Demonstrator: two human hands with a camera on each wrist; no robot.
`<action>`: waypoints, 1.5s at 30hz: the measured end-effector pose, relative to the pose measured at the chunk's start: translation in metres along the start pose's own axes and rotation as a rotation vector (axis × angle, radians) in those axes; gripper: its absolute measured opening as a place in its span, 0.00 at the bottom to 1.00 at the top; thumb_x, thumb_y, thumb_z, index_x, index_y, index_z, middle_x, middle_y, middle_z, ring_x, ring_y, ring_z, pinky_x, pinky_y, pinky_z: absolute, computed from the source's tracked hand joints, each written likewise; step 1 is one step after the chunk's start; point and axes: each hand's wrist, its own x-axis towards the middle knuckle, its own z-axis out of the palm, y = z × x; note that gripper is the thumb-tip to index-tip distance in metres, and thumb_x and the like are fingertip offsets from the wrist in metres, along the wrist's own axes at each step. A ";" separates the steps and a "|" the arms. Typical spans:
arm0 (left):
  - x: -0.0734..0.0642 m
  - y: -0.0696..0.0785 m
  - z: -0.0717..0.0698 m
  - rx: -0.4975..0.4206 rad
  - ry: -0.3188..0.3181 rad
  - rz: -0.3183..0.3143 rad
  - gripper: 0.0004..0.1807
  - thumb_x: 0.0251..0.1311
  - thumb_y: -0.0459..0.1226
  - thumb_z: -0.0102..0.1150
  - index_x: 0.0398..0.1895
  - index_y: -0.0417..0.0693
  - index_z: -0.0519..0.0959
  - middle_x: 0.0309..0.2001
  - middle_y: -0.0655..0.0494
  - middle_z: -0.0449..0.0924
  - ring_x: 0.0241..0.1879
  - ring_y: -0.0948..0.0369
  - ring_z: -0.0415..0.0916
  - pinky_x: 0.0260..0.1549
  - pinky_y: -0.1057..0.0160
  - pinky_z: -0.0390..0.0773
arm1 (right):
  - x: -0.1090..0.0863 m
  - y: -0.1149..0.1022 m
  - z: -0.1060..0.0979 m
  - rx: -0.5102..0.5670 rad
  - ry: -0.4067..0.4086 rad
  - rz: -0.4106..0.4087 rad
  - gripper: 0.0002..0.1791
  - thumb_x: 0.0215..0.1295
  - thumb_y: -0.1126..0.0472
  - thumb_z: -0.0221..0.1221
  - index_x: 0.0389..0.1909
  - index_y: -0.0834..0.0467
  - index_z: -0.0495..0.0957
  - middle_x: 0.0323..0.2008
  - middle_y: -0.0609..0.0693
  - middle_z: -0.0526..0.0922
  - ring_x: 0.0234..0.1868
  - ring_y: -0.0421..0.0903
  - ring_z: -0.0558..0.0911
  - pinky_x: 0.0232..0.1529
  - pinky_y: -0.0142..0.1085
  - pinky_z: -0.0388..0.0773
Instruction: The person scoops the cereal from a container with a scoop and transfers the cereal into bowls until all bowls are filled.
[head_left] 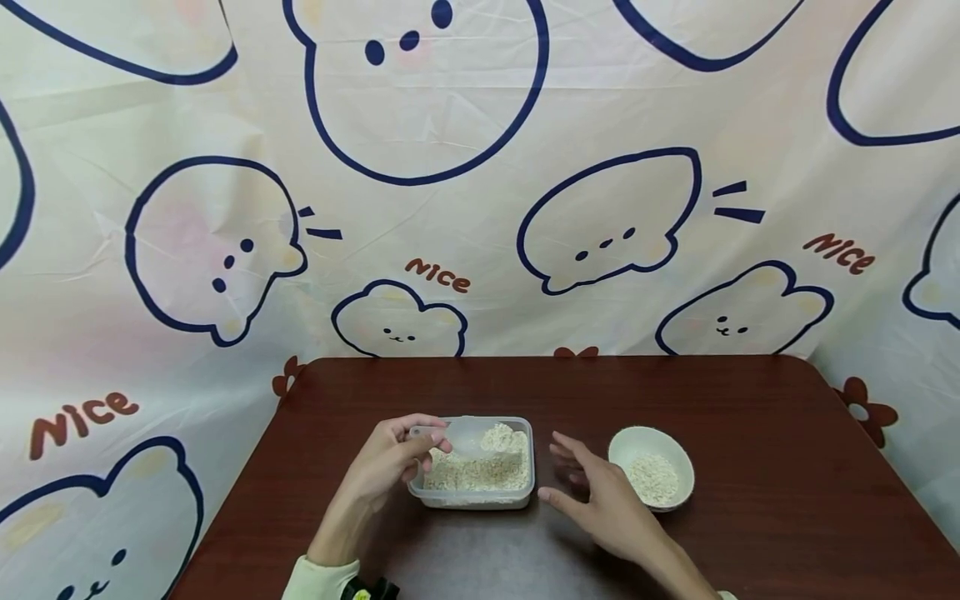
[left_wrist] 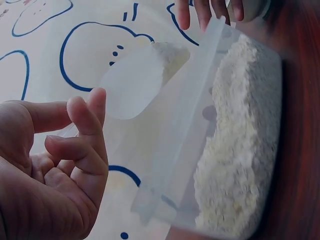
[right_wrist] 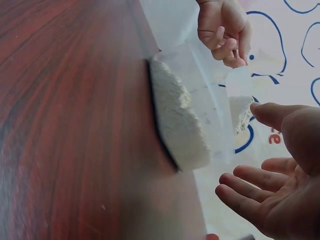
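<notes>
My left hand (head_left: 384,460) pinches the handle of a translucent plastic scoop (head_left: 467,437) between thumb and fingers. Pale flakes that look like oats (head_left: 502,437) fill the scoop's far end. It is held over a clear rectangular plastic container (head_left: 474,502), which has more of the same flakes (head_left: 476,473) inside. In the left wrist view the scoop (left_wrist: 132,87) hangs above the container's rim. My right hand (head_left: 609,504) is between the container and a white bowl, its fingers spread and holding nothing; the right wrist view shows its palm (right_wrist: 295,195) beside the container.
The white bowl (head_left: 621,446) stands right of the container, behind my right hand, with some pale flakes (head_left: 654,480) in it. Both stand on a dark brown wooden table (head_left: 787,500). A cloth printed with cartoon outlines (head_left: 480,325) hangs behind the table's far edge.
</notes>
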 end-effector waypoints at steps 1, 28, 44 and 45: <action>0.001 0.001 0.002 -0.005 -0.006 0.004 0.20 0.77 0.37 0.60 0.63 0.30 0.79 0.36 0.59 0.91 0.23 0.68 0.77 0.18 0.71 0.63 | -0.002 -0.001 -0.003 -0.006 0.010 0.013 0.43 0.68 0.46 0.73 0.79 0.54 0.68 0.68 0.58 0.82 0.68 0.55 0.83 0.63 0.44 0.84; 0.047 0.021 0.099 -0.084 -0.169 0.051 0.15 0.76 0.39 0.62 0.58 0.39 0.85 0.37 0.56 0.92 0.25 0.65 0.78 0.21 0.68 0.64 | -0.057 0.022 -0.092 -0.296 0.308 0.095 0.38 0.67 0.48 0.74 0.74 0.54 0.73 0.67 0.56 0.84 0.62 0.57 0.86 0.49 0.33 0.88; 0.064 0.020 0.145 -0.021 -0.186 0.086 0.11 0.75 0.36 0.62 0.53 0.42 0.88 0.41 0.41 0.92 0.25 0.63 0.80 0.22 0.68 0.69 | -0.068 0.051 -0.108 -0.342 0.188 0.312 0.53 0.65 0.34 0.71 0.80 0.62 0.65 0.73 0.70 0.74 0.63 0.67 0.84 0.55 0.57 0.86; 0.065 0.020 0.147 -0.019 -0.188 0.084 0.11 0.75 0.37 0.62 0.52 0.42 0.88 0.40 0.41 0.93 0.24 0.64 0.80 0.22 0.68 0.68 | -0.068 0.052 -0.108 -0.338 0.180 0.318 0.53 0.65 0.34 0.71 0.80 0.62 0.65 0.73 0.70 0.73 0.62 0.67 0.85 0.55 0.57 0.86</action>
